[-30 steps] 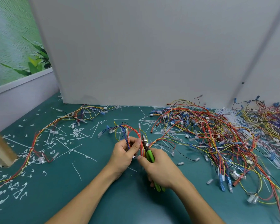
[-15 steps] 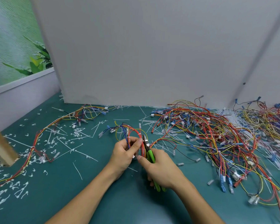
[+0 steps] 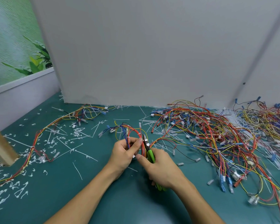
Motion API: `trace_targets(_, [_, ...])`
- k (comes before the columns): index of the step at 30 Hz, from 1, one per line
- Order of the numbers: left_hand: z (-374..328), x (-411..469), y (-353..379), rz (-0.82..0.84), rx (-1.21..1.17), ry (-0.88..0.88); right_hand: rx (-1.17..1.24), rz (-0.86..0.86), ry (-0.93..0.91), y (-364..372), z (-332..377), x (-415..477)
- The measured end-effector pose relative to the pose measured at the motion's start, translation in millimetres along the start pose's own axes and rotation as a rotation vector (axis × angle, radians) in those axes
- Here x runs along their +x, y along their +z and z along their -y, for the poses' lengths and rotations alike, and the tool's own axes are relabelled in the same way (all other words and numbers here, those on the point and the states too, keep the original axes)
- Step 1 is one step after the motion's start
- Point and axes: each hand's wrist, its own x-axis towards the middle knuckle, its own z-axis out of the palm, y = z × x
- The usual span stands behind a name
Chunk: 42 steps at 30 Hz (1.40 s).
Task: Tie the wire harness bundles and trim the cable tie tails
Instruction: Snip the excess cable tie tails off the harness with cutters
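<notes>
A small wire harness (image 3: 129, 130) of red, blue and yellow wires arches up over the green table just beyond my hands. My left hand (image 3: 125, 153) pinches its bundled wires between thumb and fingers, near a white cable tie. My right hand (image 3: 160, 168) grips green-handled cutters (image 3: 149, 153), whose dark jaws point up against the bundle beside my left thumb. The handle ends stick out below my right palm. Whether a tie tail sits in the jaws is hidden.
A big tangle of loose harnesses (image 3: 217, 136) covers the table's right side. A long tied harness (image 3: 39, 139) runs along the left, among cut tie tails (image 3: 78, 135) and unused cable ties (image 3: 81, 152). A wooden post (image 3: 2, 147) stands at left, a grey board (image 3: 152, 54) behind.
Both hands and the cutters stay in nearly the same place on the bundle; only a slight shift of the view is visible.
</notes>
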Motion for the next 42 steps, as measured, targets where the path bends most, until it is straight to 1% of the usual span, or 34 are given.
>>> trace_targets(7, [-0.2,-0.9,1.3,0.001,-0.007,-0.016,-0.114,-0.077,-0.027,-0.9,-2.1,1.4])
trace_targets(12, [-0.7,-0.1,0.0,-0.015,-0.005,-0.006,-0.111,-0.083,-0.051,1.8,-3.4,1.9])
trace_targets(18, [0.5,0.9,-1.4,0.01,-0.043,-0.026,-0.086,-0.081,-0.059,2.1,-3.4,1.2])
trace_targets(23, [1.3,0.6,-0.2,0.029,-0.058,-0.021,-0.117,-0.106,-0.067,0.7,-5.0,2.5])
trace_targets(32, [-2.6,-0.5,0.0,0.01,-0.059,-0.034,-0.079,-0.069,-0.041,2.9,-2.3,0.2])
trace_targets(42, [-1.4,-0.8,0.4,0.031,-0.081,-0.062,-0.128,-0.082,-0.033,-2.2,-0.7,-0.8])
